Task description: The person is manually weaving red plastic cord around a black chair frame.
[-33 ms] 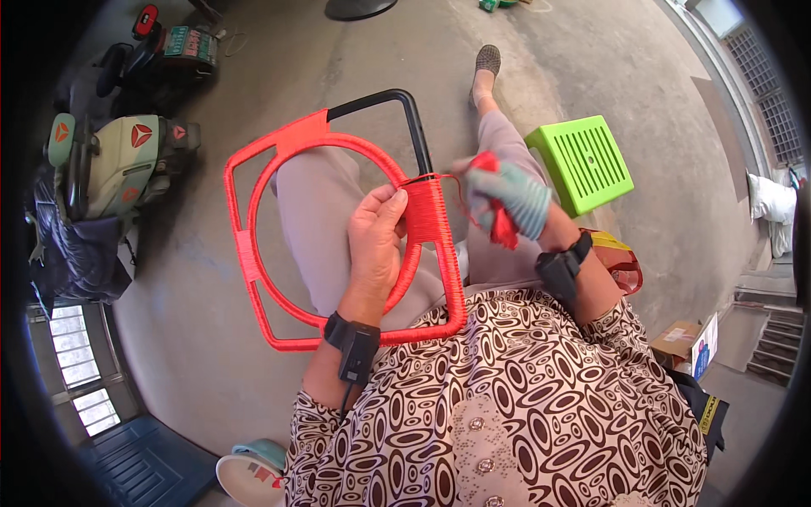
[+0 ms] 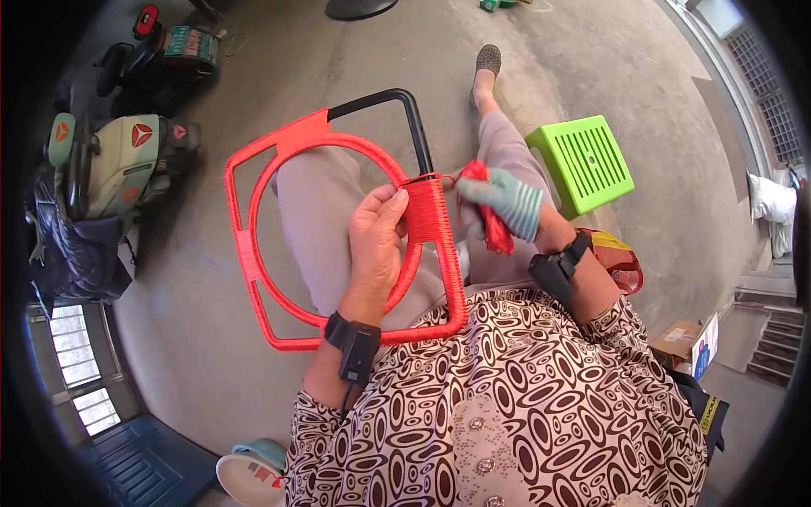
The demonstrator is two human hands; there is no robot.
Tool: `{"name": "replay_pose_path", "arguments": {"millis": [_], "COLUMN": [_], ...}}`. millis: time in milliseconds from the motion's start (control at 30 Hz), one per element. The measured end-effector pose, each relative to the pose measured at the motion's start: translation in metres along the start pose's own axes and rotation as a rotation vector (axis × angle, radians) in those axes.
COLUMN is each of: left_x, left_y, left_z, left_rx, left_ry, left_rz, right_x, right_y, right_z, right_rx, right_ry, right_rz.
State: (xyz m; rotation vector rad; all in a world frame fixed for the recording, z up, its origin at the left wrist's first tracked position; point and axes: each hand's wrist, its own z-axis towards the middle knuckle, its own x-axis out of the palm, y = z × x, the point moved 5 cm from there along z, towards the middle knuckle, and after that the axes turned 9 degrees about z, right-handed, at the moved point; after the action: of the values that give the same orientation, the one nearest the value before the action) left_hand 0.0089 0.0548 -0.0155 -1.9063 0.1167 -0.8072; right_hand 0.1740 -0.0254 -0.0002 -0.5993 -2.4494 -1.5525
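Observation:
A rounded square frame with a ring inside (image 2: 457,287) rests across my lap, mostly wrapped in red cord. Its far right corner is bare black tube (image 2: 418,135). My left hand (image 2: 378,232) pinches the wrapped band where ring and side bar meet, thumb on top. In a grey-green striped glove, my right hand (image 2: 507,203) is closed around a bundle of red cord (image 2: 497,230), just right of the frame. A short strand runs from the bundle to the end of the wrapping, beside the bare tube.
A green plastic stool (image 2: 583,165) stands right of my knee, and a red and yellow bag (image 2: 617,262) lies by my right hip. Parked scooters (image 2: 127,160) line the left side. Basins (image 2: 245,477) sit at the lower left, near a dark blue panel (image 2: 148,465).
My right hand has shifted slightly left, nearer the frame, with the cord bundle in it. The left hand and the frame stay where they were.

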Motion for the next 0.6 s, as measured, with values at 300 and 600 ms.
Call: {"name": "replay_pose_path", "arguments": {"millis": [300,600], "left_x": [-0.007,0.010], "left_y": [0.007,0.008], "left_z": [0.002,0.001], "left_rx": [-0.013,-0.044], "left_ry": [-0.047,0.103], "left_rz": [0.097,-0.038], "right_x": [0.017,-0.034], "right_y": [0.031,0.032], "right_z": [0.000,-0.017], "right_rx": [-0.194,-0.218], "right_ry": [-0.034,-0.334], "right_rz": [-0.077,0.143]}}
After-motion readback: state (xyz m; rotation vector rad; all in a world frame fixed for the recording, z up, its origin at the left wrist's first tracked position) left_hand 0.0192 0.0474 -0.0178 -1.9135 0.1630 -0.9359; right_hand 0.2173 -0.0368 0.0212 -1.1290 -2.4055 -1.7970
